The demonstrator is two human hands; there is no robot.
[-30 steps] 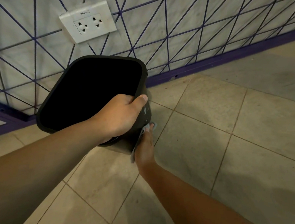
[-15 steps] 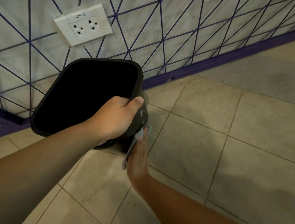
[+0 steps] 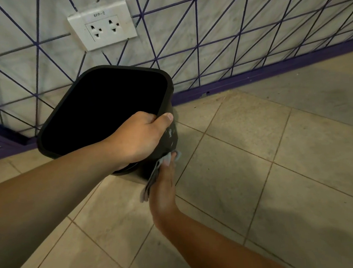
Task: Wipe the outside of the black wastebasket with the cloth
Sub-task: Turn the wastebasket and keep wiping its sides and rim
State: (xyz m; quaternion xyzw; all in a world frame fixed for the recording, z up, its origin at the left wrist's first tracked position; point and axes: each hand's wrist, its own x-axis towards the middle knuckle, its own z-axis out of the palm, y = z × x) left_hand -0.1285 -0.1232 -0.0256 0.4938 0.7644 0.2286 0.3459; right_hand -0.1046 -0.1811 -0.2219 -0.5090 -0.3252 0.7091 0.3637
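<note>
Black wastebasket (image 3: 169, 104) tilted above tiled floor (image 3: 281, 167), near wall; left hand (image 3: 138, 137) grips near rim, fingers curled inside. Right hand (image 3: 163, 190) flat, pressing grey cloth (image 3: 153, 176) against right side. Open floor rightward.

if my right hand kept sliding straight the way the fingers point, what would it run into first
Nothing solid, probably. The right hand presses the cloth along the wastebasket side, fingers aimed toward the wall; beyond the basket, only floor shows. Depth unclear.

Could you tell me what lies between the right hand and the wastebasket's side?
The cloth, pressed by the right hand against the black wastebasket; the head view shows it.
</note>
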